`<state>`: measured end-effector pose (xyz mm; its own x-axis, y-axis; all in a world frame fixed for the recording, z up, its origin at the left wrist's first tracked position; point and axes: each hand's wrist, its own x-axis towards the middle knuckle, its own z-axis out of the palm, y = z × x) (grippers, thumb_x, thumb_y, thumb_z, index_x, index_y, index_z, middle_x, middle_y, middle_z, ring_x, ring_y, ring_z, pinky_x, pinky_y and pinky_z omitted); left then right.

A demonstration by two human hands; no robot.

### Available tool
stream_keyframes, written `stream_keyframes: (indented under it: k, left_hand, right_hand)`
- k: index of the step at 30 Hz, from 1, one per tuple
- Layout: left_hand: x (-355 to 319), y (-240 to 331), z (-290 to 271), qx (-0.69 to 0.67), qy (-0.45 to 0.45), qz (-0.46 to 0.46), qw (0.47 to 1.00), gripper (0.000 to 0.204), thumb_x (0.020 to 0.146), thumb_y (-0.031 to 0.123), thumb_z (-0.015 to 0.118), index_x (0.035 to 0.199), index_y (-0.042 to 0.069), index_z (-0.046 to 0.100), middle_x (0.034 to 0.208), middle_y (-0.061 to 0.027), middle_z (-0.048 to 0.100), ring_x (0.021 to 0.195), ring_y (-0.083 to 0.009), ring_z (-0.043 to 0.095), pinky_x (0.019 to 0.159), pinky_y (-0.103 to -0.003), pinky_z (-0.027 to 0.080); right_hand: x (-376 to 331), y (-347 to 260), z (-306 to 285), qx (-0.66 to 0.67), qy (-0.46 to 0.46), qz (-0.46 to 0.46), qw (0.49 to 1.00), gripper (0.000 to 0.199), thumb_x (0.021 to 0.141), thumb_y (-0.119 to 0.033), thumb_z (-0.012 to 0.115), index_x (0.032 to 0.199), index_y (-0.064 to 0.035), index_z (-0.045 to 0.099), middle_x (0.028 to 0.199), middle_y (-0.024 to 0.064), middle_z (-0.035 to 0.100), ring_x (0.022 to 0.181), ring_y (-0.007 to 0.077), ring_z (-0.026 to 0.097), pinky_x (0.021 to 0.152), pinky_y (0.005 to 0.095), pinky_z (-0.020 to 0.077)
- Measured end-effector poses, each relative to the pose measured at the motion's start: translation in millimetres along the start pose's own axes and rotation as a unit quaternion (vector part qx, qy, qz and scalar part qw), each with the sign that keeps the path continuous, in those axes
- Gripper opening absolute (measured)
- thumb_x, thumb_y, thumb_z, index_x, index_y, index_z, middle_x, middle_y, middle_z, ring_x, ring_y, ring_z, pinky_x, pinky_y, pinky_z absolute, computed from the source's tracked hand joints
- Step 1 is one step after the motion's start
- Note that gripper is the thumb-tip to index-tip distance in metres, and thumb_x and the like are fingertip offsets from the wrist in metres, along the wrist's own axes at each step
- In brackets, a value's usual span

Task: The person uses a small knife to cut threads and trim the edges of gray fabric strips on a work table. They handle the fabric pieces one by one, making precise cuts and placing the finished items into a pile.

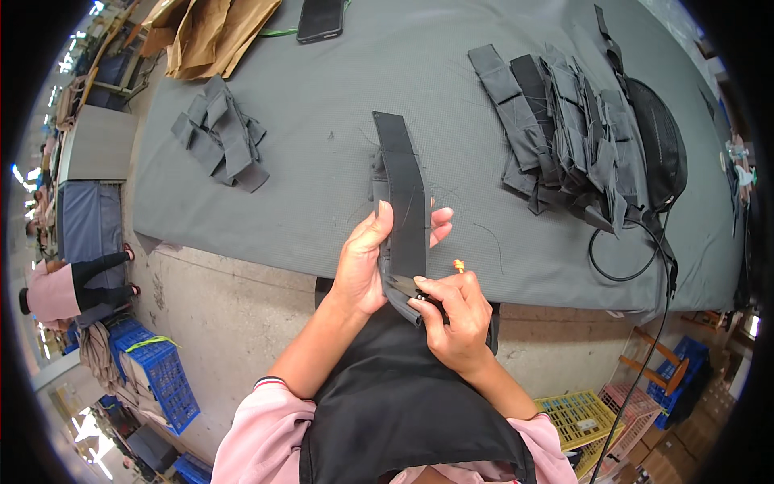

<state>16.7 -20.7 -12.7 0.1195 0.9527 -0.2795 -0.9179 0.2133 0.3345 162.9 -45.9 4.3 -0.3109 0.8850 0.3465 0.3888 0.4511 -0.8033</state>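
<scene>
My left hand (363, 262) is closed round a dark grey fabric strap (403, 189), its thumb on the near side and fingertips showing past the strap's right edge. The strap points away from me over the table's front edge, with loose threads along it. In my right hand (458, 316) is a pinched small tool with a metal blade, which looks like thread snips (403, 284). Its blade lies against the strap's lower end. A small orange piece (459, 264) shows just above my right fingers. Most of the tool's handle is hidden by my hand.
On the grey-covered table (314, 161) lie a small heap of grey straps (222, 137) at left and a larger pile (556, 121) at right. Beside that pile is a black pouch (657, 141) with a cable. A phone (320, 20) and brown paper (211, 36) lie at the back.
</scene>
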Motion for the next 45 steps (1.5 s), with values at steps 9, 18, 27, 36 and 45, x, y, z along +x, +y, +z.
stream_keyframes:
  k: [9, 18, 27, 36, 45]
  left_hand:
    - [-2.3, 2.2, 3.6, -0.003, 0.01, 0.003, 1.0, 0.048, 0.1, 0.034, 0.035, 0.123, -0.006, 0.046, 0.122, -0.0179, 0.053, 0.119, -0.0329, 0.049, 0.106, -0.048, 0.039]
    - [-2.9, 4.8, 0.4, -0.014, -0.028, 0.007, 0.999, 0.048, 0.1, 0.033, 0.034, 0.126, -0.005, 0.045, 0.124, -0.0182, 0.052, 0.122, -0.0341, 0.047, 0.108, -0.048, 0.037]
    - [-4.2, 5.0, -5.9, -0.077, 0.016, -0.022, 0.997, 0.052, 0.099, 0.035, 0.036, 0.126, -0.008, 0.044, 0.126, -0.0254, 0.048, 0.124, -0.0355, 0.044, 0.106, -0.047, 0.039]
    - [-5.7, 1.7, -3.5, -0.084, 0.043, -0.025, 0.995, 0.053, 0.099, 0.037, 0.036, 0.125, -0.009, 0.044, 0.127, -0.0272, 0.047, 0.125, -0.0378, 0.043, 0.106, -0.045, 0.04]
    - [-5.5, 3.1, -4.4, -0.07, 0.001, -0.028, 0.997, 0.052, 0.099, 0.036, 0.037, 0.125, -0.009, 0.044, 0.126, -0.0263, 0.048, 0.123, -0.0365, 0.045, 0.106, -0.046, 0.039]
  right_hand:
    - [-4.2, 2.8, 0.4, -0.01, 0.02, -0.012, 1.0, 0.024, 0.067, 0.0, 0.074, 0.09, -0.002, 0.066, 0.073, 0.0056, 0.059, 0.06, 0.0196, 0.056, 0.054, 0.0297, 0.0446]
    - [-7.4, 6.9, -4.1, -0.077, 0.019, -0.078, 0.994, 0.027, 0.069, -0.004, 0.074, 0.094, -0.0046, 0.065, 0.077, 0.002, 0.058, 0.062, 0.016, 0.056, 0.054, 0.0278, 0.0393]
    - [-7.6, 6.6, -2.4, -0.088, 0.022, -0.109, 0.99, 0.029, 0.069, -0.006, 0.075, 0.095, -0.0052, 0.064, 0.077, 0.0004, 0.058, 0.062, 0.015, 0.056, 0.054, 0.0278, 0.0381]
    - [-5.9, 4.6, -0.4, -0.057, 0.012, -0.092, 0.994, 0.028, 0.068, -0.004, 0.074, 0.095, -0.0045, 0.065, 0.077, 0.0023, 0.059, 0.062, 0.0163, 0.056, 0.055, 0.0281, 0.0396]
    - [-6.9, 3.2, -0.9, 0.016, 0.011, -0.007, 1.0, 0.027, 0.067, 0.001, 0.074, 0.092, -0.0034, 0.065, 0.074, 0.0053, 0.059, 0.06, 0.0193, 0.056, 0.057, 0.03, 0.0438]
